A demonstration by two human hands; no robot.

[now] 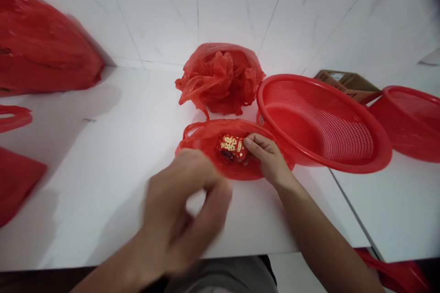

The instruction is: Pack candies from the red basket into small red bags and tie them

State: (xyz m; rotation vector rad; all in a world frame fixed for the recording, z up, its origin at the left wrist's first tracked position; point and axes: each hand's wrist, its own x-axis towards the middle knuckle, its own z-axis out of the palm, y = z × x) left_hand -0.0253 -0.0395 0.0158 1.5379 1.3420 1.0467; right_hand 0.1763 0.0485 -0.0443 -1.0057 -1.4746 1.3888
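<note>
My right hand (pixel 264 153) pinches a small red packet with gold characters (pixel 232 144) between thumb and fingers, over the opening of a red plastic bag (pixel 202 133). A dark, shiny wrapped piece (pixel 227 155) shows at the packet's lower edge. Nearer the camera, my left hand (pixel 187 206) is raised in front of the bag, blurred by motion. Its fingers are curled and the thumb comes round to meet them, leaving a gap in the middle; whatever it may hold is hidden. The bag lies on the white table (pixel 113 160).
Behind the bag sits a crumpled red plastic bag (pixel 223 75). To the right are a red perforated basket (pixel 381 158), a cardboard box (pixel 360 84) and a second red basket (pixel 412 132). A large red bag (pixel 44 46) stands at the left against the tiled wall (pixel 165 9).
</note>
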